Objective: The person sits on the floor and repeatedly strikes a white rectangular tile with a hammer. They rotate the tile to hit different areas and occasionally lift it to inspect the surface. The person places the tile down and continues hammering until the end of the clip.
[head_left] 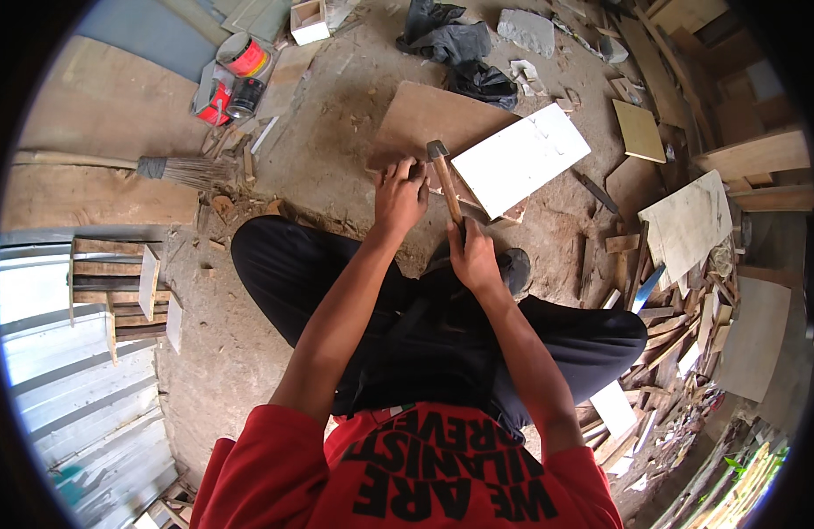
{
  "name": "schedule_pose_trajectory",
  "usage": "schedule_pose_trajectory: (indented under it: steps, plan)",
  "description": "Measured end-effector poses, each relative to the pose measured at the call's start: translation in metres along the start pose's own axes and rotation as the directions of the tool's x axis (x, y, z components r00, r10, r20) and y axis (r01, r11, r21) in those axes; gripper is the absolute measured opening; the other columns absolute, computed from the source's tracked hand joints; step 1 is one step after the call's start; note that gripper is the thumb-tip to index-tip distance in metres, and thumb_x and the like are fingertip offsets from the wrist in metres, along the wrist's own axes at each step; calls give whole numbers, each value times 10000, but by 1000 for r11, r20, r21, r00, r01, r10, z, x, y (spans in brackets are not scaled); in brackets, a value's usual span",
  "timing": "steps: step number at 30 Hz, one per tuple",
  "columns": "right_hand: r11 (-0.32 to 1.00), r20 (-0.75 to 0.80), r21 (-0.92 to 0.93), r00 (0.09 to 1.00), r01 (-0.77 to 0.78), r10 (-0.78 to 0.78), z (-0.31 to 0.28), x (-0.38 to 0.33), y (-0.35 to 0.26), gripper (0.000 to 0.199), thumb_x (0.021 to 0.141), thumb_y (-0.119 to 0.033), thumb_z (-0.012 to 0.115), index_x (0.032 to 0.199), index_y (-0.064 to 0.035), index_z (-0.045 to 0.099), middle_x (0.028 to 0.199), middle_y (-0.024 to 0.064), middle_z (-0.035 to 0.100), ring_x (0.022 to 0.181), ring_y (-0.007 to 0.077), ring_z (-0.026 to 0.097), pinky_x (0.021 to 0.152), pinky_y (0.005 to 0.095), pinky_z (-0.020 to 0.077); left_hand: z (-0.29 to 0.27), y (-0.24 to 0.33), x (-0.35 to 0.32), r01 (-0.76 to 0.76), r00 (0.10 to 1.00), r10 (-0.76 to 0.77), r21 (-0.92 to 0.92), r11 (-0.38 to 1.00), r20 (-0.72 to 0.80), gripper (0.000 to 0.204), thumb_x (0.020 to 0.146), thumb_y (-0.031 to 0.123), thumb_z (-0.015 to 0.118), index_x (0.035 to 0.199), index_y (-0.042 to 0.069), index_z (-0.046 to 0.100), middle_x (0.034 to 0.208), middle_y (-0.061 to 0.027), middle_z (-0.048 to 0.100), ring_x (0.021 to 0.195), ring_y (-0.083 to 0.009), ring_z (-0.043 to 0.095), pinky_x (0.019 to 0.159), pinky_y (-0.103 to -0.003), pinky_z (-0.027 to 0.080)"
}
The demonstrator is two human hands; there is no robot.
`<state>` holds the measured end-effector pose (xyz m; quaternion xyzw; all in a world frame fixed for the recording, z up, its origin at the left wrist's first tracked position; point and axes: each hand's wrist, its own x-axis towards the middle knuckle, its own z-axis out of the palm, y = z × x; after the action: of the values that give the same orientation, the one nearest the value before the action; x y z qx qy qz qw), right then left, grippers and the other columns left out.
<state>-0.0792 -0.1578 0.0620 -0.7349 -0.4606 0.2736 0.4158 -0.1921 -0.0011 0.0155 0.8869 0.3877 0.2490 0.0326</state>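
My right hand point(474, 256) is closed round the lower handle of a hammer point(448, 189), which has a wooden shaft and a dark metal head. The head is raised beside my left hand, over a brown board point(442, 115) on the ground in front of me. My left hand point(400, 198) is at the board's near edge, its fingers curled and pinched together. Whatever may be between those fingers is too small to make out. Right of the hammer, a white rectangular panel point(523, 160) slants partly across the brown board.
Black plastic bags point(455, 44) and a pale stone block point(527, 33) lie beyond the boards. Paint cans point(243, 57) and a broom point(182, 169) are at the left. A chisel-like tool point(596, 191) and a heap of wood scraps point(671, 331) lie to the right.
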Motion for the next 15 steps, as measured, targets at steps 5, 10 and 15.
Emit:
schedule_pose_trajectory:
  steps: [5,10,15]
  plan:
    - [1000,4,-22,1000,-1,1,1,-3,-3,278,1009,-218,578,1072,44,509,725,321,625,737,533,622,575,561,474,0,2,-2,14,1000,-14,-26,1000,-8,336,897,202,666,1192,47,707,1207,-94,605,1088,-293,574,974,-445,426]
    - [998,23,-64,999,-23,25,2,-1,5,272,1010,-211,572,1103,35,501,722,323,624,720,540,616,566,578,464,2,-1,-1,20,1000,-20,-16,1000,12,353,901,211,657,1209,43,698,1204,-91,590,1121,-280,556,1006,-451,408]
    - [996,4,-73,998,55,-55,7,-2,14,265,1010,-210,571,1082,31,489,720,331,620,717,539,614,549,582,457,2,0,0,7,1000,-8,-33,999,-21,333,886,197,672,1179,46,710,1199,-98,607,1083,-295,573,982,-443,420]
